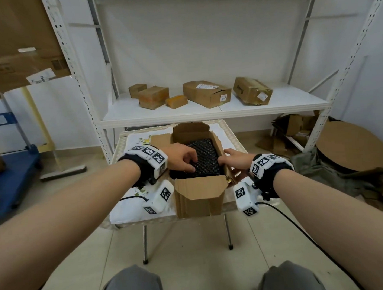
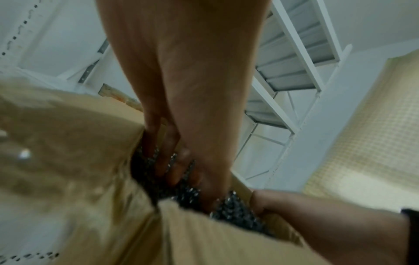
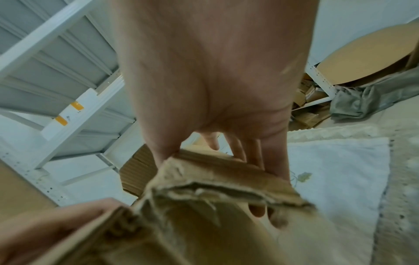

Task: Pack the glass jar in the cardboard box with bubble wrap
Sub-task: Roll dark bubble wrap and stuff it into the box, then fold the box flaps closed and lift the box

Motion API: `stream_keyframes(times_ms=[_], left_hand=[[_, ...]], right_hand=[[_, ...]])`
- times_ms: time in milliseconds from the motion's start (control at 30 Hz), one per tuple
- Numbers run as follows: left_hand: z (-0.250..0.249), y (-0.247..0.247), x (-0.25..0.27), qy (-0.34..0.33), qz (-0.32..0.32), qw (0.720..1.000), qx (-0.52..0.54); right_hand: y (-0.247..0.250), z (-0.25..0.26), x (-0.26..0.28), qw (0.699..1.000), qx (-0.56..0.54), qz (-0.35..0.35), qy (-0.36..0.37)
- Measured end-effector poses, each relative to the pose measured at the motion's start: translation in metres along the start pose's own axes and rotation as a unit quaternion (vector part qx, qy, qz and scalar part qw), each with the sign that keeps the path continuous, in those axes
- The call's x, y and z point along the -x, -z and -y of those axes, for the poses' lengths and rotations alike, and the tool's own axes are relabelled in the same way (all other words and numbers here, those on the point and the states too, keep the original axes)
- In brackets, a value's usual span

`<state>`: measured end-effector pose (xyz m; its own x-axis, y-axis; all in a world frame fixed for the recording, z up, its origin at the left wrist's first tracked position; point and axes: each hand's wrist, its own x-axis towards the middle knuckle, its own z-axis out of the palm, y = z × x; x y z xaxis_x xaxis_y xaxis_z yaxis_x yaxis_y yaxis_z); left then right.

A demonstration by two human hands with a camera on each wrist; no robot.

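An open cardboard box (image 1: 200, 195) stands on the small table, all its flaps up. A black bubble wrap bundle (image 1: 205, 157) fills its inside; no glass of the jar shows. My left hand (image 1: 186, 161) lies on the near left part of the bundle, fingers curled down into it and thumb against it. The left wrist view shows those fingers (image 2: 172, 170) dug into the bubble wrap (image 2: 235, 209) beside the box wall (image 2: 68, 143). My right hand (image 1: 231, 157) pinches the box's right wall, thumb inside, fingers (image 3: 256, 157) outside along the cardboard (image 3: 215, 174).
The folding table (image 1: 232, 138) carries a white embroidered cloth (image 1: 137, 138). Right behind it a white metal shelf (image 1: 206, 115) holds several cardboard parcels. A blue cart (image 1: 12, 172) stands at the left; flattened cardboard (image 1: 291, 126) and a round board (image 1: 350, 145) lie at the right.
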<state>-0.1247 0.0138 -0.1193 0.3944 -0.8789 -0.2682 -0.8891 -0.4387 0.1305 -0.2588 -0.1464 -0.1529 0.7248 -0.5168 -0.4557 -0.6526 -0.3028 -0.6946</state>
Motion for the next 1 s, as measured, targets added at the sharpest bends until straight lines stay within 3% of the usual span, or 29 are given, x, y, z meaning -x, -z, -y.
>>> stream_keyframes(times_ms=[200, 333, 500, 633, 733, 867, 1000], left_hand=[[-0.014, 0.023, 0.026, -0.002, 0.161, 0.986, 0.037], [-0.027, 0.015, 0.028, 0.024, 0.214, 0.977, -0.015], [-0.038, 0.010, 0.022, 0.027, 0.209, 0.977, -0.035], [-0.046, -0.001, 0.021, 0.031, 0.196, 0.974, -0.111], [-0.044, 0.007, 0.021, 0.015, 0.170, 0.983, -0.070], [-0.033, 0.024, 0.021, 0.038, 0.135, 0.988, 0.061], [-0.021, 0.020, 0.008, 0.056, 0.056, 0.996, 0.027]], right_hand=[[0.008, -0.002, -0.002, 0.999, 0.041, -0.031, 0.012], [0.012, -0.008, -0.001, 0.998, 0.028, -0.053, 0.009], [0.021, -0.011, 0.002, 0.997, 0.030, -0.076, 0.016], [0.028, -0.011, 0.004, 0.995, 0.051, -0.080, 0.023], [0.031, -0.013, 0.003, 0.993, 0.066, -0.092, 0.030], [0.033, -0.014, 0.002, 0.992, 0.068, -0.098, 0.031], [0.032, -0.010, 0.002, 0.993, 0.074, -0.090, 0.035]])
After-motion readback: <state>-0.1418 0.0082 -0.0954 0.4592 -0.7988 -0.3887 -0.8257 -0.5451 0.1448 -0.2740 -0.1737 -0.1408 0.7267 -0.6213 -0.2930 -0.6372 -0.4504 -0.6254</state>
